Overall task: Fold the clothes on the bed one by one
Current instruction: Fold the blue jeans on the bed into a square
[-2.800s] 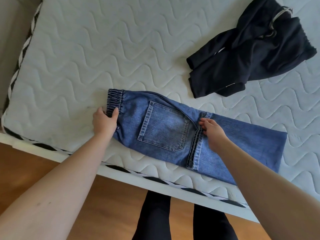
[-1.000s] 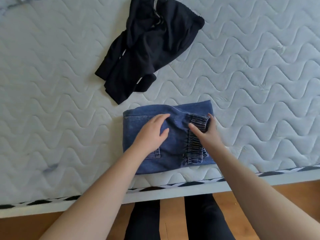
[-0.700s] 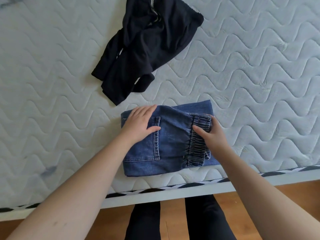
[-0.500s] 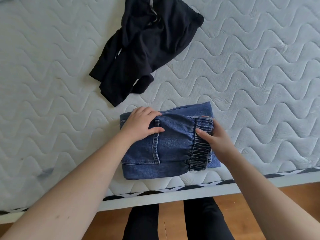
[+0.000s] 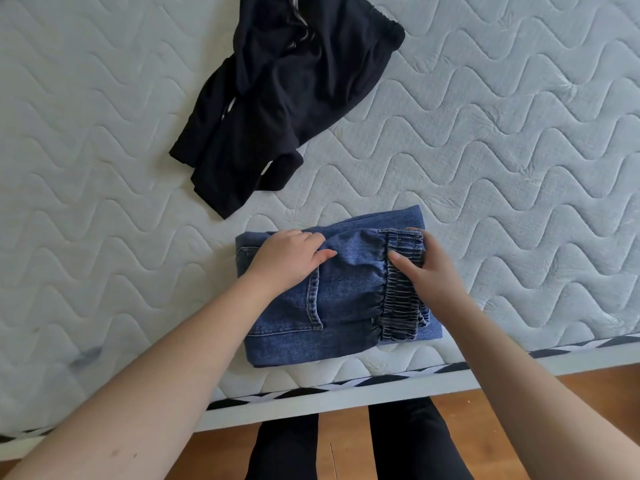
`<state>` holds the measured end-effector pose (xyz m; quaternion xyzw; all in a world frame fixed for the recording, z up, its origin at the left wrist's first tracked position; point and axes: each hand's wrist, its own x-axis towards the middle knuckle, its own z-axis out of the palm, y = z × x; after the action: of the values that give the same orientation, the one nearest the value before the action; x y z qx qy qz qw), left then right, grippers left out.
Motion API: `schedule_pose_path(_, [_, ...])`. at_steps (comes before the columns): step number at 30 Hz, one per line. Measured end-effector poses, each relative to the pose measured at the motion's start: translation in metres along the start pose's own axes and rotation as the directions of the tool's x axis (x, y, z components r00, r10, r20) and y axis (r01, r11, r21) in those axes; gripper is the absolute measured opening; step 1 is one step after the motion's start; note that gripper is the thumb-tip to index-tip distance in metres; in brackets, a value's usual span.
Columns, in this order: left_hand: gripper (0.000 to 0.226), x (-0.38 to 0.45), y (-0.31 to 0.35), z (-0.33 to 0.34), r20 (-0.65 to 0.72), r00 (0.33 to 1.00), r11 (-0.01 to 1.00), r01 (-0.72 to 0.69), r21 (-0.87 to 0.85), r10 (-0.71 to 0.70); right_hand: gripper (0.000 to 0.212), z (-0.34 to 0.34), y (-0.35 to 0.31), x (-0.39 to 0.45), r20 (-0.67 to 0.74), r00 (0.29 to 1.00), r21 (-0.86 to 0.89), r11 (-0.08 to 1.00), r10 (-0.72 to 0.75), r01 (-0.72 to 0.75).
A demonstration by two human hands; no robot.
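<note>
While my left hand [image 5: 289, 259] curls over the far left edge of the folded jeans [image 5: 339, 299], thumb lying across the denim, my right hand [image 5: 424, 268] pinches their elastic waistband [image 5: 398, 299] at the right end, thumb on top and fingers tucked round its far side. The jeans sit in a compact bundle near the front edge of the quilted mattress [image 5: 502, 140]. Beyond them, apart, lies a crumpled black garment [image 5: 284, 95].
</note>
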<state>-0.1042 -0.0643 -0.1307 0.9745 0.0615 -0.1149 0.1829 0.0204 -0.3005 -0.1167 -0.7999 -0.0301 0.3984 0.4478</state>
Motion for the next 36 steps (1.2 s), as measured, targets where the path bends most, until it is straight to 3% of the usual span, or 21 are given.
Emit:
schedule_pose_path(3, [0.043,0.013,0.003,0.010,0.114,0.986,0.989,0.112,0.095,-0.123,0.039,0.004,0.003,0.008,-0.051,0.999,-0.087,0.996,0.008,-0.012])
schedule_pose_path(5, [0.044,0.023,0.005,0.017,0.147,0.969,0.975,0.178,0.130,-0.197,0.047,0.008,0.005,0.017,-0.088,0.996,-0.166,0.986,-0.006,-0.009])
schedule_pose_path(12, [0.043,0.030,0.016,0.030,0.048,0.955,0.937,0.278,0.211,-0.294,0.076,0.019,0.010,0.026,-0.279,0.953,-0.436,0.900,-0.115,-0.019])
schedule_pose_path(15, [0.040,0.024,0.016,0.029,-0.001,0.968,0.958,0.247,0.149,-0.249,0.072,0.027,0.006,0.016,-0.272,0.911,-0.659,0.750,-0.311,0.059])
schedule_pose_path(17, [0.032,0.018,0.017,0.027,-0.080,0.985,0.978,0.161,0.136,-0.151,0.065,0.036,0.006,0.010,-0.162,0.847,-0.770,0.602,-0.506,0.213])
schedule_pose_path(19, [0.024,0.012,0.018,0.029,-0.177,0.980,0.990,0.108,0.095,-0.090,0.061,0.046,0.010,0.007,-0.017,0.791,-0.819,0.462,-0.612,0.340])
schedule_pose_path(23, [0.018,0.009,0.015,0.033,-0.187,0.960,0.959,0.161,-0.233,-0.207,0.061,0.048,0.024,0.013,0.111,0.848,-0.844,0.401,-0.517,0.355])
schedule_pose_path(27, [0.026,0.020,0.014,0.043,-0.125,0.970,0.973,0.191,-0.128,-0.207,0.063,0.048,0.040,0.020,0.119,0.875,-0.858,0.395,-0.469,0.328])
schedule_pose_path(31, [0.029,0.026,0.010,0.056,-0.165,0.977,0.987,0.148,0.055,-0.137,0.065,0.051,0.049,0.028,0.124,0.884,-0.859,0.397,-0.450,0.322])
schedule_pose_path(36, [0.032,0.026,0.014,0.047,-0.171,0.975,0.984,0.156,0.086,-0.139,0.066,0.050,0.039,0.026,0.125,0.896,-0.859,0.405,-0.425,0.312])
